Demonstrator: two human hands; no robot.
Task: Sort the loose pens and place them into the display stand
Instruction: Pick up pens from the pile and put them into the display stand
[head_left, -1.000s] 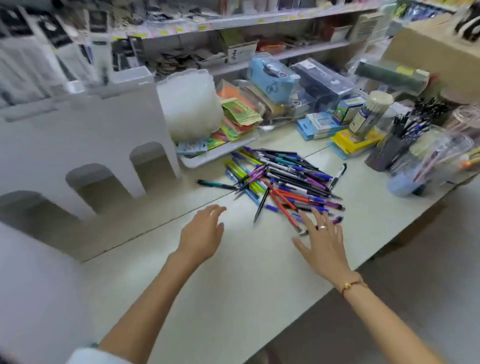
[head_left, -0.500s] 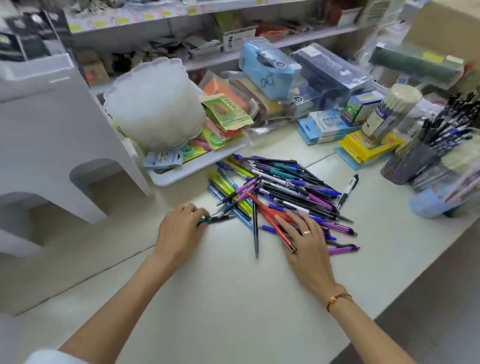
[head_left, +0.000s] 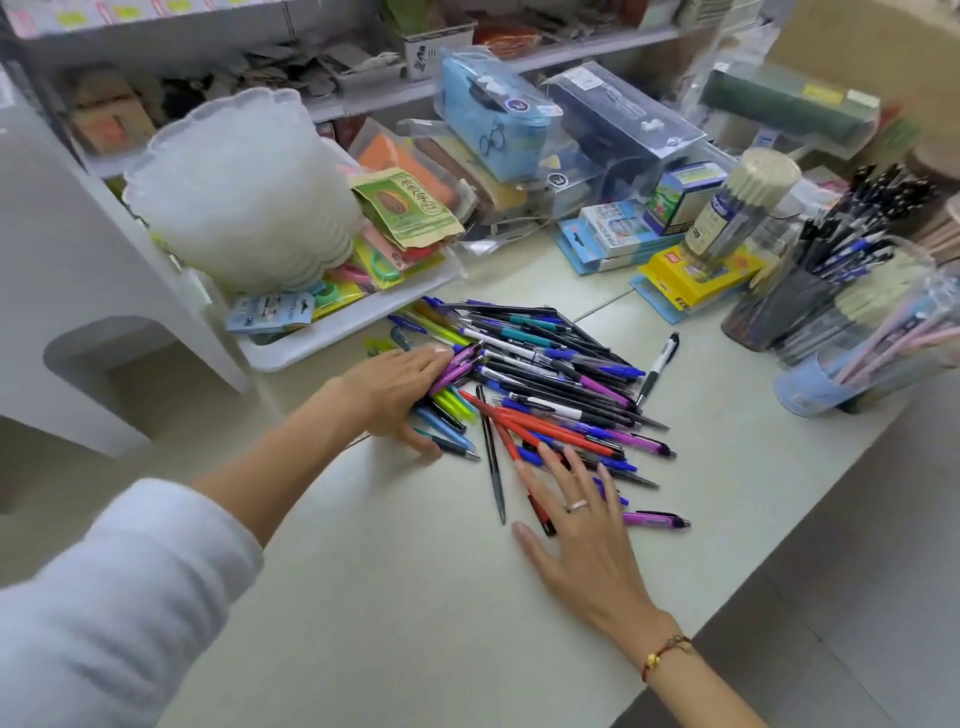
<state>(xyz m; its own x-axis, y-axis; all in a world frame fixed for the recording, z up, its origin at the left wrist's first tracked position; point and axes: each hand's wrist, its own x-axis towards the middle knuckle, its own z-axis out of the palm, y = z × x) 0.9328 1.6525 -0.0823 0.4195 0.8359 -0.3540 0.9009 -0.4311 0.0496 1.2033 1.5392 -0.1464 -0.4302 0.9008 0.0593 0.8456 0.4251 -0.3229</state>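
A heap of loose pens (head_left: 540, 374) in purple, blue, red, green and black lies on the pale counter (head_left: 415, 597). My left hand (head_left: 400, 389) lies flat on the heap's left side, fingers straight over purple and green pens. My right hand (head_left: 576, 525) rests flat on the heap's near edge, fingers spread over red and blue pens. A single black pen (head_left: 493, 457) lies between the hands. One black and white pen (head_left: 657, 369) lies apart at the right. Holders full of pens (head_left: 831, 291) stand at the far right.
A white arched stand (head_left: 78, 291) fills the left. A white tray (head_left: 353, 327) with packets and a frosted plastic stack (head_left: 244, 187) sits behind the heap. Boxed stationery (head_left: 613, 234) crowds the back. The counter's edge runs diagonally at the lower right.
Both hands reached onto the heap. My left hand, which held a teal pen half a second ago, now lies flat on the pens, and the heap has been pushed closer together.
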